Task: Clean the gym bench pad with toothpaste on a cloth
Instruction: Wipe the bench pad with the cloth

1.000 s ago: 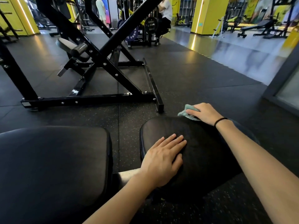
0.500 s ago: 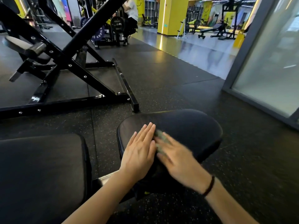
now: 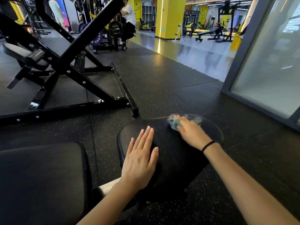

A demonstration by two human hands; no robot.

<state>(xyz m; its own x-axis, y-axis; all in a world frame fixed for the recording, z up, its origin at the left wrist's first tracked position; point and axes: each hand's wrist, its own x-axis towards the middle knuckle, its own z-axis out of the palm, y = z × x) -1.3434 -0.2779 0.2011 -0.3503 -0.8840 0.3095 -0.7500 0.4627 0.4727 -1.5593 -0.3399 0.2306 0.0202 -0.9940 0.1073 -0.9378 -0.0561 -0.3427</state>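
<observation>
Lower left of the frame: a large black cushion [image 3: 40,176], separated by a strip of floor from the pad [image 3: 175,161], a smaller rounded black cushion at lower centre. A pale metal bar [image 3: 108,186] shows between the two.

Left forearm: enters from the bottom edge and slants up to the right. The left hand [image 3: 141,158] lies palm down on the near left part of the pad, fingers straight and close together, thumb spread towards the right; it holds nothing.

Right forearm: enters from the lower right corner and reaches up and left across the pad, with a black band [image 3: 208,145] round the wrist. The right hand [image 3: 191,133] is blurred and rests on the cloth [image 3: 174,123], a teal bundle at the pad's far edge. Whether the fingers grip the cloth or merely press it cannot be told.

Middle of the frame: dark speckled floor [image 3: 162,95]. Upper left: a black steel frame [image 3: 73,70] with bolted joints. Right edge: a frosted glass panel [image 3: 267,62].

Top of the frame: a yellow column [image 3: 168,17] and a seated person [image 3: 129,18] among distant machines.
</observation>
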